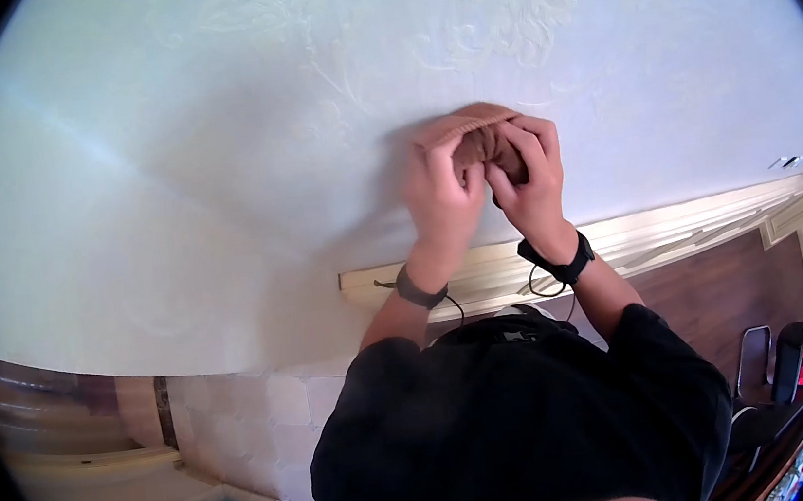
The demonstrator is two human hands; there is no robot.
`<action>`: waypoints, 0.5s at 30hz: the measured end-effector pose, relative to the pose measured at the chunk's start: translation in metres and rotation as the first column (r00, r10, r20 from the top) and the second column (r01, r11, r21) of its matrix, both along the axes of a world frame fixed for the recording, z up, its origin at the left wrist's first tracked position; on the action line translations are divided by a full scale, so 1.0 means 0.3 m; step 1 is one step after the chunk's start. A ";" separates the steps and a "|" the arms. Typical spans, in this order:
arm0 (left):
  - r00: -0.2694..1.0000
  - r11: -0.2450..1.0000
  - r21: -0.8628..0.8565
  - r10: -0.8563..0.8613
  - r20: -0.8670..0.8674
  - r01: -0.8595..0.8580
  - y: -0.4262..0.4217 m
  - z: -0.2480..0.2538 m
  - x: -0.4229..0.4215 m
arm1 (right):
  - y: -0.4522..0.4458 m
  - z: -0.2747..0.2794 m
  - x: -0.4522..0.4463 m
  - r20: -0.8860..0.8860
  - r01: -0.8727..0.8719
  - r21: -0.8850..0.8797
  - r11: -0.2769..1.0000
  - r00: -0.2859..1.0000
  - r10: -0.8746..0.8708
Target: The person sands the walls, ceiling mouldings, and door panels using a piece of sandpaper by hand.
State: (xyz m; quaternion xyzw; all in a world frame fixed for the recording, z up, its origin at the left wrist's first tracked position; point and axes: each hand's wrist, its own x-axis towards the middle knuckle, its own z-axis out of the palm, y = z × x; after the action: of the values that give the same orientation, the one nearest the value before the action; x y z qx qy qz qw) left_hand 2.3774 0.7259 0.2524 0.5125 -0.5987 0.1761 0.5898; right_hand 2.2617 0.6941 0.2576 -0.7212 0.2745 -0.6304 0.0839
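A brown ribbed knit piece with an opening (467,124) is held up in front of me, close to a pale surface (246,169). I cannot tell whether it is a sock or a cap. My left hand (442,197) grips its left edge, the fingers curled at the rim and the thumb by the opening. On the right side, my right hand (532,168) pinches the other edge, with its fingers over the rim. Both thumbs come near each other at the lower side of the opening, where folded brown fabric shows. Dark bands with thin black cords circle both wrists.
The pale surface carries a raised floral pattern. Cream moulding (674,232) runs along its lower right, beside a brown floor (701,302). Light tiles (262,412) lie at lower left. A black chair (777,377) and other items stand at the right edge.
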 end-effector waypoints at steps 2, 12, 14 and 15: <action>0.999 0.999 0.029 -0.037 -0.038 0.038 -0.002 -0.045 -0.004 | 0.002 -0.061 -0.007 -0.015 0.005 0.049 0.999 1.000 -0.004; 0.964 0.979 0.203 0.085 -0.251 -0.034 0.127 -0.254 0.224 | 0.072 -0.136 0.214 -0.231 -0.217 0.098 0.971 0.944 0.234; 0.943 0.978 0.191 0.140 -0.301 -0.084 0.147 -0.242 0.276 | 0.102 -0.086 0.274 -0.269 -0.245 0.083 0.966 0.928 0.258; 0.931 0.975 0.195 0.165 -0.326 -0.105 0.160 -0.216 0.292 | 0.105 -0.059 0.301 -0.282 -0.254 0.081 0.964 0.922 0.266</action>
State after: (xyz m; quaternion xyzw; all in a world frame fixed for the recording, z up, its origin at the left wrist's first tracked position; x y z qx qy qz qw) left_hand 2.4650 0.7740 0.1876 0.6249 -0.4643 0.0721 0.6235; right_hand 2.3519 0.7257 0.2398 -0.8340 0.1991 -0.4949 0.1408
